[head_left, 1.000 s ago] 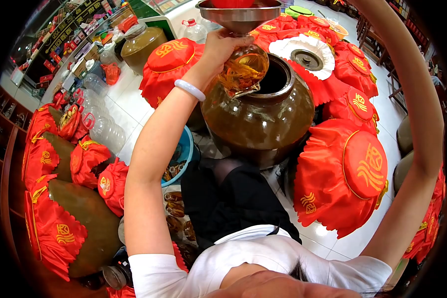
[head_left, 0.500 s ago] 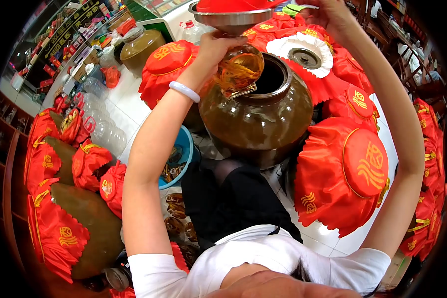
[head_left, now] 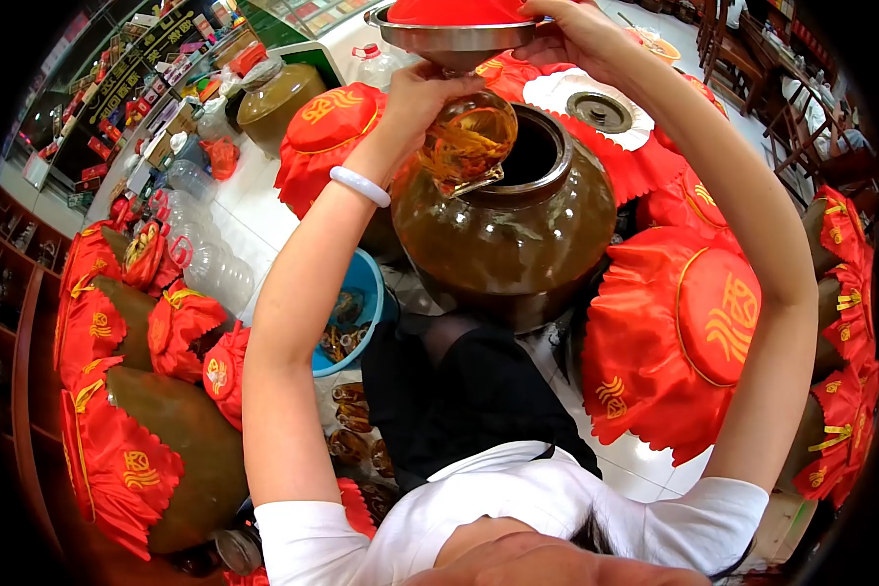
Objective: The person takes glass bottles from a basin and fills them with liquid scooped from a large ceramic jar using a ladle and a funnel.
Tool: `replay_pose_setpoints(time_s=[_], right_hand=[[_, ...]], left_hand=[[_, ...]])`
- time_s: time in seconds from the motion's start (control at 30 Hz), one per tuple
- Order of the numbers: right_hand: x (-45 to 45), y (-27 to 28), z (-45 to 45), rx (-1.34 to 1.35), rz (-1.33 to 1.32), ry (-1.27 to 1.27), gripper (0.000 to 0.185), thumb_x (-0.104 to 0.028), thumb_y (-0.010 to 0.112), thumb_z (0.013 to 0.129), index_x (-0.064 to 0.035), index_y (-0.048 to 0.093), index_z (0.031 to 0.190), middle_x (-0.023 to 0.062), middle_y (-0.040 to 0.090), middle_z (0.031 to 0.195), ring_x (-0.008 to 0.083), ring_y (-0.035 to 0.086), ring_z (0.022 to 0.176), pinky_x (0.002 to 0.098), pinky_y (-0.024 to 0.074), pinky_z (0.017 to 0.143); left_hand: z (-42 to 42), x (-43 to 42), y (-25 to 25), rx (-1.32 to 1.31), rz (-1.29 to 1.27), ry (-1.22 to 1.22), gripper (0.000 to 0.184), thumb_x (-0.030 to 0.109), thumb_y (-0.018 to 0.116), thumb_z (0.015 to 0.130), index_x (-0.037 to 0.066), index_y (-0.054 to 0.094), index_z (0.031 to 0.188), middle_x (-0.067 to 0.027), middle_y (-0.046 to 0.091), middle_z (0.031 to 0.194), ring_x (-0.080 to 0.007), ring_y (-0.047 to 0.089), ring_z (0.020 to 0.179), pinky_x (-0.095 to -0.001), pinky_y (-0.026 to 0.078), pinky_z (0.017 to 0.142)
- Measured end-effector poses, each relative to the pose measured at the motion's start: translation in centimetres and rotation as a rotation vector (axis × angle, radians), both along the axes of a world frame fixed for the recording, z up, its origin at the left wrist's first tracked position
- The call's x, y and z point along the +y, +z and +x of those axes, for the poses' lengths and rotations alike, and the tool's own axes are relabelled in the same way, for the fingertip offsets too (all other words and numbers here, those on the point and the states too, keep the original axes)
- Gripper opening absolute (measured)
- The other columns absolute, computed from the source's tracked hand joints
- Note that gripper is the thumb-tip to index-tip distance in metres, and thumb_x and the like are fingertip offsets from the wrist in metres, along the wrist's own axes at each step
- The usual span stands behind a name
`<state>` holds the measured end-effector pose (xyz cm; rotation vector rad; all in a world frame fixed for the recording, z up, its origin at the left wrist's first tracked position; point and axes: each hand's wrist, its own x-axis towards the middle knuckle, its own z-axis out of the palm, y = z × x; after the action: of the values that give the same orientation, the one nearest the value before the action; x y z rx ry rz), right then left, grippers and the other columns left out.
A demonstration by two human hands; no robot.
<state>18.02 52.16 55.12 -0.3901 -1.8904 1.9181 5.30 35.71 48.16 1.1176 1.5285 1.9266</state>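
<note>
My left hand [head_left: 428, 96] is closed around the neck of a glass bottle [head_left: 469, 137] of amber liquid with solid pieces inside. The bottle stands against the mouth of a big brown glazed jar [head_left: 508, 239], which is uncovered and dark inside. A steel funnel [head_left: 454, 39] sits above the bottle's neck. Within the funnel is a red plastic vessel [head_left: 454, 11], cut off by the top edge. My right hand [head_left: 565, 35] has its fingers bent at the right side of the red vessel and the funnel's rim; its exact grip is partly hidden.
Red-cloth-covered jars [head_left: 674, 337] crowd the right, and more covered jars [head_left: 127, 469] line the left. A blue basin [head_left: 361, 293] holds bottles beside my leg. Filled bottles [head_left: 350, 410] lie on the floor. Clear plastic jugs [head_left: 215, 269] stand farther left. A white-padded lid [head_left: 599, 112] lies behind the jar.
My right hand has moved left and come to the red vessel and funnel rim. The red vessel and funnel shift slightly. My left hand stays on the bottle's neck.
</note>
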Motion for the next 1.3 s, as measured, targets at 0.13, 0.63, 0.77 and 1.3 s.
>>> replay_pose_setpoints(time_s=[0.13, 0.63, 0.77, 1.3], right_hand=[[-0.3, 0.1, -0.5, 0.025, 0.076, 0.018, 0.024, -0.019, 0.052, 0.083, 0.0035, 0.06, 0.085, 0.0166, 0.064, 0.069, 0.0229, 0.066, 0.056, 0.0302, 0.0553, 0.051], [-0.3, 4.5, 1.7, 0.142, 0.156, -0.096, 0.021, -0.019, 0.053, 0.081, -0.0009, 0.06, 0.09, 0.0166, 0.064, 0.07, 0.0241, 0.065, 0.054, 0.0299, 0.055, 0.048], [1.7, 4.1, 1.8, 0.166, 0.167, -0.097, 0.02, -0.019, 0.054, 0.081, -0.0026, 0.06, 0.091, 0.016, 0.064, 0.072, 0.024, 0.065, 0.054, 0.0305, 0.0552, 0.048], [3.9, -4.2, 4.5, -0.034, 0.194, -0.266, 0.027, -0.019, 0.051, 0.082, 0.0047, 0.062, 0.089, 0.0129, 0.065, 0.07, 0.0176, 0.065, 0.056, 0.0262, 0.0544, 0.052]], left_hand=[[-0.4, -0.4, -0.1, 0.046, -0.064, -0.014, 0.03, 0.005, 0.074, 0.073, -0.005, 0.062, 0.099, -0.0094, 0.066, 0.094, -0.0152, 0.063, 0.085, -0.0274, 0.05, 0.077], [0.2, -1.7, 0.5, 0.261, -0.265, -0.029, 0.057, 0.011, 0.079, 0.068, -0.002, 0.054, 0.118, -0.0049, 0.064, 0.103, -0.0121, 0.061, 0.09, -0.0246, 0.052, 0.066], [-0.9, -1.3, -0.8, 0.365, -0.205, -0.087, 0.061, 0.008, 0.079, 0.067, -0.002, 0.052, 0.121, -0.0041, 0.063, 0.104, -0.012, 0.061, 0.09, -0.0241, 0.052, 0.07], [-0.1, -2.7, -1.7, 0.438, -0.331, 0.054, 0.054, 0.004, 0.078, 0.064, -0.007, 0.056, 0.111, -0.0083, 0.065, 0.1, -0.013, 0.061, 0.088, -0.0259, 0.05, 0.078]])
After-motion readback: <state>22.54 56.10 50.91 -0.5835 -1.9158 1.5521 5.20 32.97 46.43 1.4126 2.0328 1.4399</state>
